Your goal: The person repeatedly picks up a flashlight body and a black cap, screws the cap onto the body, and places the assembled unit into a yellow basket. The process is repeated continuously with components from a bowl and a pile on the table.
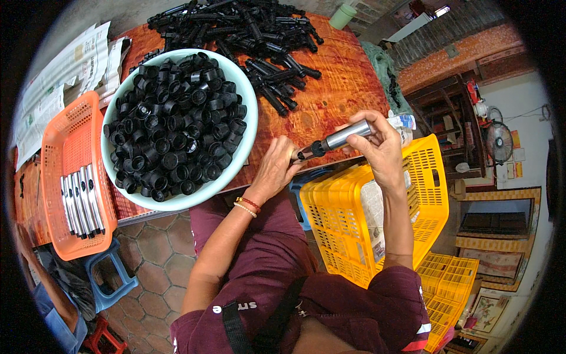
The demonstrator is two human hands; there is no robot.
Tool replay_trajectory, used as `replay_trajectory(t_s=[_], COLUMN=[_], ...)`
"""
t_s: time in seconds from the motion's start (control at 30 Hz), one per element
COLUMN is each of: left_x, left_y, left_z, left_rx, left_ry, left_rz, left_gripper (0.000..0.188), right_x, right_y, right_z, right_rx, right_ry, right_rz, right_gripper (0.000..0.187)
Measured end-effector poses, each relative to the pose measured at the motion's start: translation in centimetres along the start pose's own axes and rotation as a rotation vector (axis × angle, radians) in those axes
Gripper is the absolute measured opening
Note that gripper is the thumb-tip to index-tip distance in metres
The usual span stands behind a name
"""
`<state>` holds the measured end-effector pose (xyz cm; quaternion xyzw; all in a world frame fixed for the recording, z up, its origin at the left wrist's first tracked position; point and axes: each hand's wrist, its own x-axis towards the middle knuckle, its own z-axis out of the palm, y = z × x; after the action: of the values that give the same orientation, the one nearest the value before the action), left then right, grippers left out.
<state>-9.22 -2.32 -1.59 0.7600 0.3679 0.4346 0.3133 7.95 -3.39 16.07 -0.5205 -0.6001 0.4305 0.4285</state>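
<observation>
My right hand (380,141) grips a silver metal tube (349,134) between thumb and fingers. The tube meets a black plastic rod (311,150), lined up end to end. My left hand (277,162) is closed around the other end of that rod; its far tip is hidden by the fingers. Both hands are just off the front edge of the red-brown table (348,71). Left of my left hand stands a pale green basin (252,112) heaped with black caps (177,124). Many black rods (253,35) lie in a pile at the back of the table.
An orange basket (73,138) with several silver tubes (82,200) stands at the left. Yellow crates (336,224) are at my right, more (448,283) behind. A green cup (342,16) stands at the back. Another person's arm (50,277) and a blue stool (118,274) are at lower left.
</observation>
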Motion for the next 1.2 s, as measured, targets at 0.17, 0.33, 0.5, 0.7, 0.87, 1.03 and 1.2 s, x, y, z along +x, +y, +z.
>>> replay_trajectory(t_s=[0.17, 0.33, 0.5, 0.7, 0.87, 1.03, 1.2], left_x=[-0.1, 0.0, -0.1, 0.1, 0.0, 0.1, -0.2], left_y=[-0.2, 0.2, 0.1, 0.3, 0.1, 0.4, 0.1], left_z=[0.2, -0.1, -0.3, -0.2, -0.1, -0.4, 0.0], left_rx=[0.005, 0.009, 0.025, -0.005, -0.014, -0.024, -0.032], left_ry=[0.005, 0.015, -0.002, 0.007, 0.027, 0.020, 0.019], left_rz=[0.014, 0.032, 0.018, 0.006, 0.013, 0.001, -0.004], left_gripper=[0.027, 0.027, 0.027, 0.026, 0.025, 0.025, 0.027], right_x=[-0.4, -0.3, 1.2, 2.3, 2.9, 3.9, 3.8], right_y=[-1.3, -4.1, -6.0, -6.6, -7.2, -7.8, -8.3], right_z=[0.8, 1.7, 1.5, 2.0, 2.3, 2.9, 3.6], right_rx=[-0.299, -0.647, -0.863, -1.134, -1.240, -1.385, -1.530], right_ry=[-0.011, -0.119, -0.373, -0.540, -0.619, -0.749, -0.810], right_rz=[-0.081, -0.161, -0.226, -0.460, -0.554, -0.552, -0.325], right_gripper=[0.029, 0.030, 0.032, 0.025, 0.021, 0.019, 0.019])
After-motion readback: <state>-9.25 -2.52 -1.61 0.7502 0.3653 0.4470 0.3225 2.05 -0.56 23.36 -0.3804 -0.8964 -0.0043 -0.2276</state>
